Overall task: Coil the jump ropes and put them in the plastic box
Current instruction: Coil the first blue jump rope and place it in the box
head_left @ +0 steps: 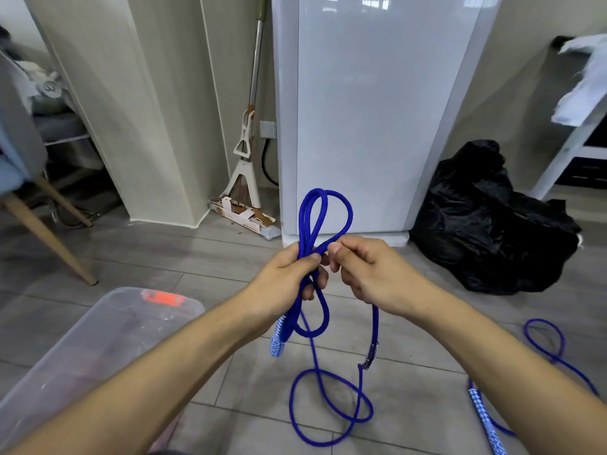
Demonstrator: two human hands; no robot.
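The left hand (289, 274) grips a bundle of the blue cord jump rope (312, 224), with its fingers curled around several strands together. Above this hand the rope stands up in two loops. The right hand (364, 270) is just beside the left one; its thumb and forefinger pinch a strand of the same rope where one loop comes down. Below the left hand hangs a blue-and-white patterned handle (277, 343) of this rope. From the right hand one strand goes down, past a short metal spring (369, 356), to the grey tiled floor (197, 257), where the rope lies in a loose ring.

A second blue jump rope (545, 339) lies on the floor near its right edge, with its patterned handle (484, 418) close to the bottom right corner.

The clear plastic box (82, 349) with an orange clip stands on the floor at the lower left, under the left forearm. Behind are a white cabinet (361, 110), a mop (246, 152) and a black plastic bag (486, 218).
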